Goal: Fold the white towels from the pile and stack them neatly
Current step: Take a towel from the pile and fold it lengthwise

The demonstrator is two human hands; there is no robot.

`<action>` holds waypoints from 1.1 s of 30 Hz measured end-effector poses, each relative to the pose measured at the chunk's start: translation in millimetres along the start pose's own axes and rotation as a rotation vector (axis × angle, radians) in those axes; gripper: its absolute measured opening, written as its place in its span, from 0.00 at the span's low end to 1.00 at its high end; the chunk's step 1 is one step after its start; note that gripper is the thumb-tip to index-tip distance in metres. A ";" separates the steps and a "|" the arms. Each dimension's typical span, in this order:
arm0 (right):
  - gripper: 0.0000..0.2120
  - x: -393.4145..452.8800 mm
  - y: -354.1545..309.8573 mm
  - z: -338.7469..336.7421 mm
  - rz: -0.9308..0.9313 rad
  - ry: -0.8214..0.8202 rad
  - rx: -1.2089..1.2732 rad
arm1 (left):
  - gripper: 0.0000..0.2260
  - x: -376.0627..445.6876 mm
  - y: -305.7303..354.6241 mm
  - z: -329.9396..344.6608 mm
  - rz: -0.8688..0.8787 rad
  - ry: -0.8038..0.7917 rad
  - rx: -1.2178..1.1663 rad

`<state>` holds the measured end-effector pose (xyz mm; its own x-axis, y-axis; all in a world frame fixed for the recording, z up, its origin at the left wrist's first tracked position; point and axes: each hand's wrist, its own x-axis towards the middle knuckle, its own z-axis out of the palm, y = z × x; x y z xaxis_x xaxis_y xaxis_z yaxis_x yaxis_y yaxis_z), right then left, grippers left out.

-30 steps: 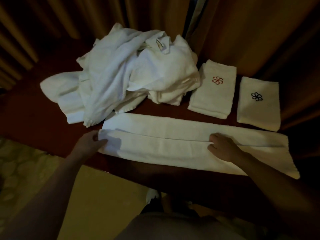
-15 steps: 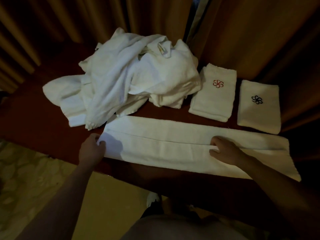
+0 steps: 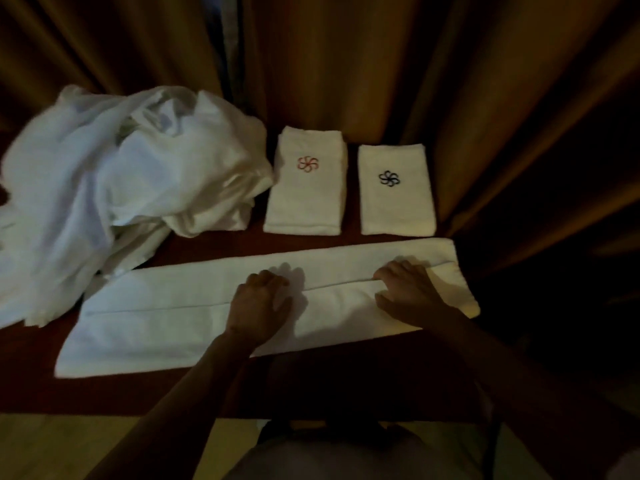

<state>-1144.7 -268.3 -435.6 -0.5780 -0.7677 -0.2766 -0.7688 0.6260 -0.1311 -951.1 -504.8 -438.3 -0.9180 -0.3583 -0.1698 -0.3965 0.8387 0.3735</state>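
A long white towel (image 3: pixel 173 323), folded lengthwise with a seam along its middle, lies across the dark red table (image 3: pixel 52 389). My left hand (image 3: pixel 261 303) rests on the towel's middle with its fingers curled over the seam; whether they pinch cloth is hidden. My right hand (image 3: pixel 407 289) presses on the seam near the right end, fingers bent and spread. A loose pile of white towels (image 3: pixel 121 188) lies at the back left. Two folded stacks stand at the back: one with a red emblem (image 3: pixel 306 185), one with a dark emblem (image 3: pixel 394 192).
Brown curtains (image 3: pixel 381 64) hang close behind the table and the stacks. The table's front edge (image 3: pixel 104 412) runs just above the pale floor (image 3: pixel 69 445). To the right of the table it is dark.
My left hand has left the towel's left end and slid to its middle. My right hand has shifted toward the right end. The view has swung to the right.
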 end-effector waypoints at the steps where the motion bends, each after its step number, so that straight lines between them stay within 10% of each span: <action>1: 0.19 -5.1 16.4 -0.1 0.013 0.017 -0.001 | 0.29 9.4 21.2 5.4 0.040 -0.037 -0.016; 6: 0.23 -25.8 79.9 -2.3 0.149 0.104 -0.020 | 0.37 53.9 113.9 27.9 0.145 -0.183 0.004; 14: 0.08 -30.1 109.0 3.4 0.051 0.155 0.167 | 0.24 96.3 159.6 48.0 0.235 -0.337 0.221; 25: 0.11 14.4 120.2 9.5 0.395 0.369 0.541 | 0.15 137.6 158.6 43.9 0.001 -0.273 0.047; 33: 0.12 15.6 116.9 19.4 0.561 0.451 0.615 | 0.15 130.7 152.0 53.8 0.191 0.020 0.129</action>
<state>-1238.3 -204.5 -473.8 -0.9697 -0.2329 -0.0743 -0.1418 0.7835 -0.6050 -1130.9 -402.1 -452.8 -0.9768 -0.1948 -0.0891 -0.2122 0.9371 0.2772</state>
